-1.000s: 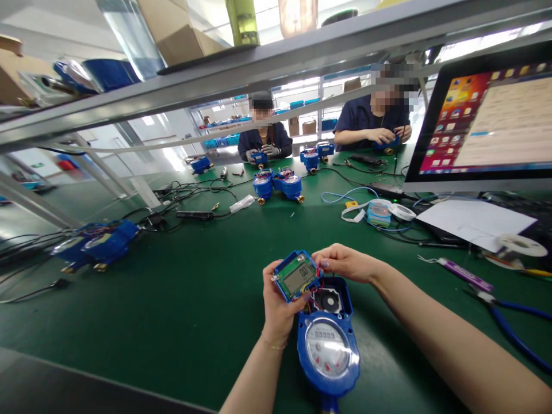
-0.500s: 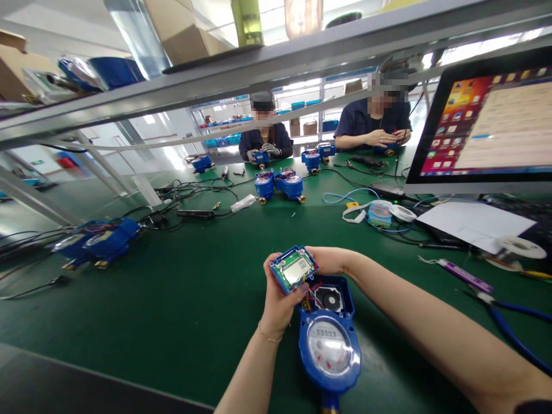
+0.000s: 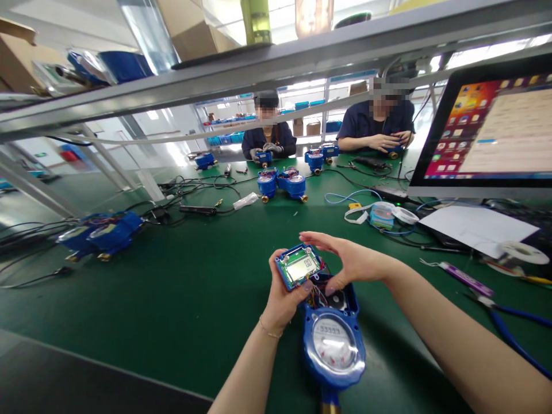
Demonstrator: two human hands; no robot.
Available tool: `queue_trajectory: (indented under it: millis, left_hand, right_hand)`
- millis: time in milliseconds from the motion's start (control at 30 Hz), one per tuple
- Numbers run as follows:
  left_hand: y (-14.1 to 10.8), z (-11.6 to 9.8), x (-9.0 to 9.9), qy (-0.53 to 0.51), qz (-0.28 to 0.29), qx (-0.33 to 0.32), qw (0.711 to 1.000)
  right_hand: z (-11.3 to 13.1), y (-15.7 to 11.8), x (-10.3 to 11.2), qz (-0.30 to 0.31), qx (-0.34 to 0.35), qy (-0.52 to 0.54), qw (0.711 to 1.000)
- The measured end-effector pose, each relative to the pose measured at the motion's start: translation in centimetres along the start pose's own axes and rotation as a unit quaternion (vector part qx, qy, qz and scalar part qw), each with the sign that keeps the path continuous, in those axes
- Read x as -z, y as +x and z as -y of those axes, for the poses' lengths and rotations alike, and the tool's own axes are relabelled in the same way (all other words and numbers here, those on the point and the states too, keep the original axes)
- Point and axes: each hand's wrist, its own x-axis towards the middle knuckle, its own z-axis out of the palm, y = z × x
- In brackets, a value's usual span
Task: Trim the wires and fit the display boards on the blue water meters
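A blue-framed circuit module (image 3: 299, 266) with a lit display is tilted in my left hand (image 3: 282, 293), thumb on its lower edge. Thin coloured wires run from it into the open compartment of a blue water meter (image 3: 334, 348), which lies on the green table with its round dial facing up. My right hand (image 3: 342, 261) is just right of the module, thumb and fingers spread, with the thumb over the open compartment. Nothing shows in its grasp.
Blue meters (image 3: 114, 233) lie at left, more (image 3: 293, 184) ahead. Cables (image 3: 198, 210), a monitor (image 3: 491, 132), paper (image 3: 478, 227), a purple tube (image 3: 468, 279) and blue-handled pliers (image 3: 509, 322) are around. Two people work across the table beneath a shelf (image 3: 259, 72).
My right hand has come off the module's right side, and its fingers have spread. The module stays in my left hand. The whole view has shifted slightly.
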Motion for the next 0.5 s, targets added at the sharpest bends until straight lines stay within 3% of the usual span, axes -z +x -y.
queue_trajectory:
  millis: [133,233,367,500]
  left_hand:
    - [0.4,-1.3,0.4,-0.011,0.089,0.013,0.996]
    - [1.2,-2.3,1.3,-0.081,0.168,0.052,0.981]
    - [3.5,-3.1,1.7,-0.153,0.176,0.154,0.960]
    - [6.4,-3.6,0.4,-0.131,0.274,0.274,0.913]
  right_hand:
    - [1.7,-0.3,-0.2,-0.049,0.052,-0.101,0.992]
    - [2.2,-0.7,-0.5,-0.069,0.131,-0.130,0.980]
    - [2.4,-1.7,-2.1,-0.109,0.235,-0.149,0.954]
    - [2.0,-2.7,-4.0,-0.154,0.309,-0.161,0.925]
